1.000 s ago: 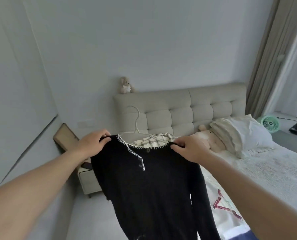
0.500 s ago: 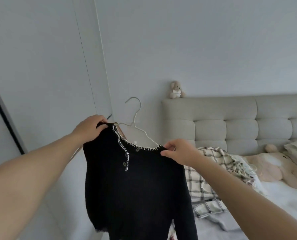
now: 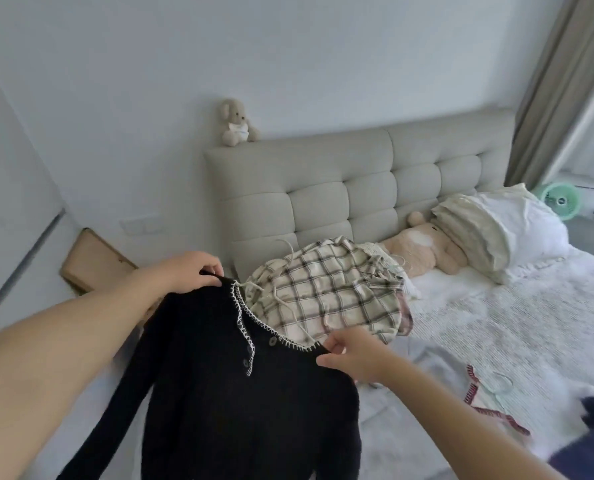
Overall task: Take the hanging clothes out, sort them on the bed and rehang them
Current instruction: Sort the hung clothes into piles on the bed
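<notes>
Head camera, looking down the bed: we hold a black knit top [image 3: 240, 393] up by its shoulders, neckline uppermost, in the lower centre of the frame. Our left hand [image 3: 188, 275] grips the left shoulder seam with fingers curled over the fabric; our right hand [image 3: 352, 355] pinches the right shoulder between thumb and fingers.

Half a second ago the white wire hanger stood clear above the collar and we faced the wall at the left; now the view has swung back over the bed [image 3: 496, 323], the top is lower and nearer the mattress, and no hook rises above the neckline. We cannot tell whether the hanger is out or merely hidden behind the knit. We judge that the top is being brought over the bed to be laid down for sorting.

The garment's long axis runs from the white-stitched collar at mid-frame down to the hem, which is cut off at the bottom edge. It hangs tilted, the left shoulder higher than the right, the button placket facing us, one sleeve trailing toward the lower left.

Behind it, a plaid shirt [image 3: 330, 296] lies heaped against the padded headboard [image 3: 323, 174], with ties or a hanger across it. A pale garment with red trim [image 3: 479, 400] lies at the lower right beside a loose hanger [image 3: 501, 384].
</notes>
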